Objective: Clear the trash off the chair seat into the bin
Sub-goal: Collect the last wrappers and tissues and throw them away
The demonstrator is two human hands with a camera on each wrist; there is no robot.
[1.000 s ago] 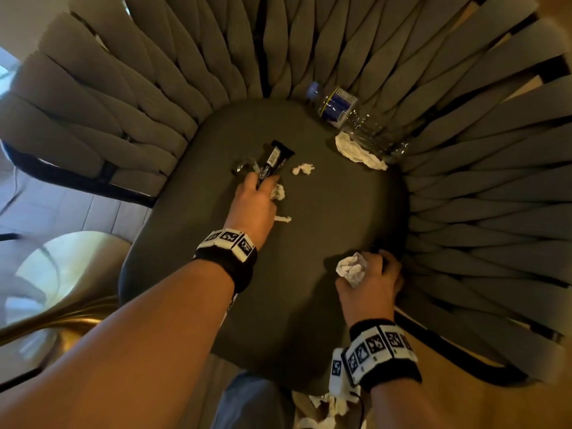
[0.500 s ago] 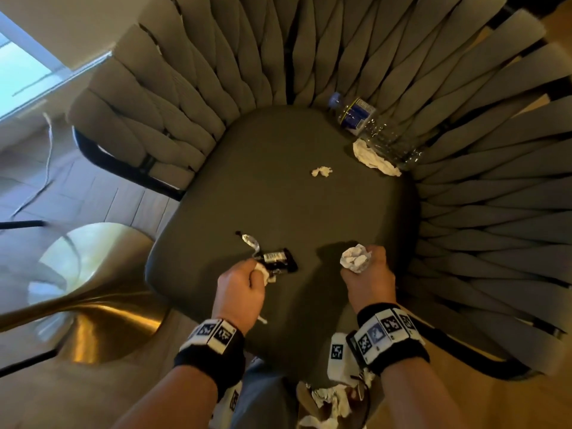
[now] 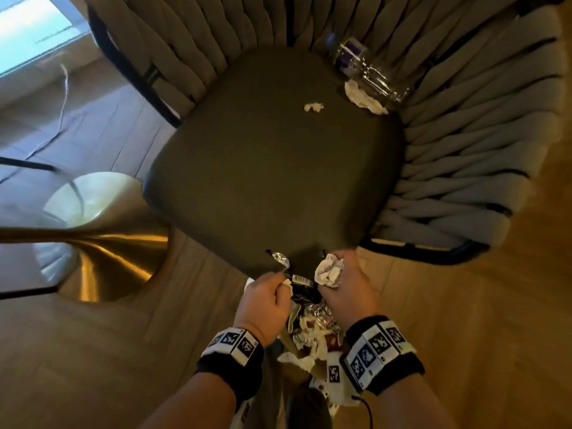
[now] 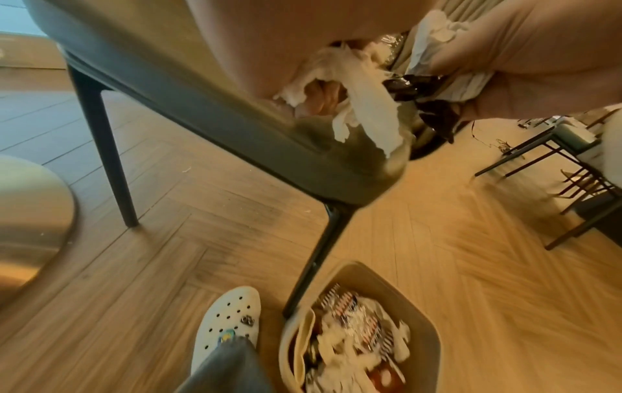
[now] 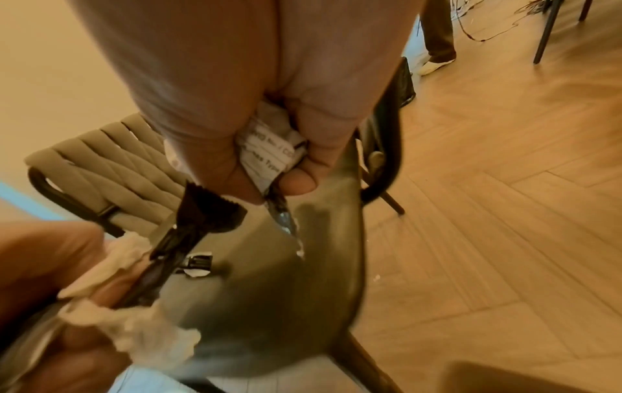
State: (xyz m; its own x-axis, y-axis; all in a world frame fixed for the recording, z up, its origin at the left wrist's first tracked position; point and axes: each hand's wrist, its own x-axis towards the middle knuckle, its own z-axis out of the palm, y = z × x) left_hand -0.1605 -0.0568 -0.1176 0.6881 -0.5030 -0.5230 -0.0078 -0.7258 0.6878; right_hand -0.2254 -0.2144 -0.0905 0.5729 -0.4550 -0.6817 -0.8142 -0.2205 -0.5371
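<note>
My left hand (image 3: 278, 289) grips a black wrapper (image 3: 301, 284) together with torn white tissue (image 4: 356, 87) just past the front edge of the dark chair seat (image 3: 278, 168). My right hand (image 3: 343, 274) beside it holds a crumpled printed paper ball (image 3: 329, 270). Both hands hover above the tan bin (image 4: 353, 266), which stands on the floor and holds wrappers and tissues. A foil wrapper (image 3: 280, 258) sits at the seat's front edge. On the back of the seat lie a clear plastic bottle (image 3: 362, 66), a white tissue (image 3: 363, 99) and a small paper scrap (image 3: 313, 107).
The chair's woven backrest (image 3: 464, 134) wraps around the seat. A brass table base (image 3: 102, 258) stands on the wooden floor to the left. My white shoe (image 4: 232, 316) is beside the bin and the chair's black front leg (image 4: 316, 266).
Both hands pulled back from the middle of the seat to its front edge above the bin. The left brought the black wrapper and tissue along, and the right kept the paper ball.
</note>
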